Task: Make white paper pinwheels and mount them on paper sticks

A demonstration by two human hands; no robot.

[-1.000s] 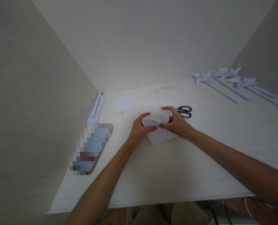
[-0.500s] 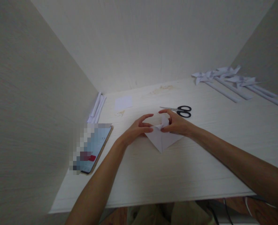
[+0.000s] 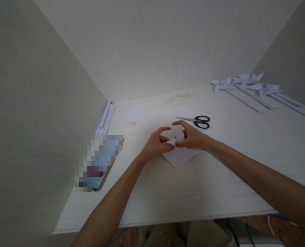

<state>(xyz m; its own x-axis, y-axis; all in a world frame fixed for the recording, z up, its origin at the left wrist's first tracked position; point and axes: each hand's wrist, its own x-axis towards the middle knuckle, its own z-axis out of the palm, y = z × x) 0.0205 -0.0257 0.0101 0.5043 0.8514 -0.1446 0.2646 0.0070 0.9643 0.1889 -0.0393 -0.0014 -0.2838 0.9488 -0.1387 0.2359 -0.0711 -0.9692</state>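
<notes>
A white sheet of paper (image 3: 178,158) lies on the table between my hands, one corner pointing toward me and its far side curled up near the middle. My left hand (image 3: 156,143) has its thumb and fingers closed on the left part of the curl. From the other side, my right hand (image 3: 192,135) pinches a raised flap of the same paper. Both thumbs meet close to the paper's centre; the fingertips behind the paper are partly hidden. Just beyond my right hand, scissors (image 3: 195,120) with black handles rest on the table.
A phone (image 3: 106,157), partly pixelated, lies at the left near rolled paper sticks (image 3: 106,118). A white paper square (image 3: 135,112) and small toothpick-like pieces (image 3: 132,124) lie further back. Several paper pinwheels (image 3: 245,82) on sticks occupy the far right. Walls enclose the back and sides.
My left hand has moved right, bringing its thumb and the left part of the paper in toward the middle. My right hand stays nearly in place, still pinching the flap.
</notes>
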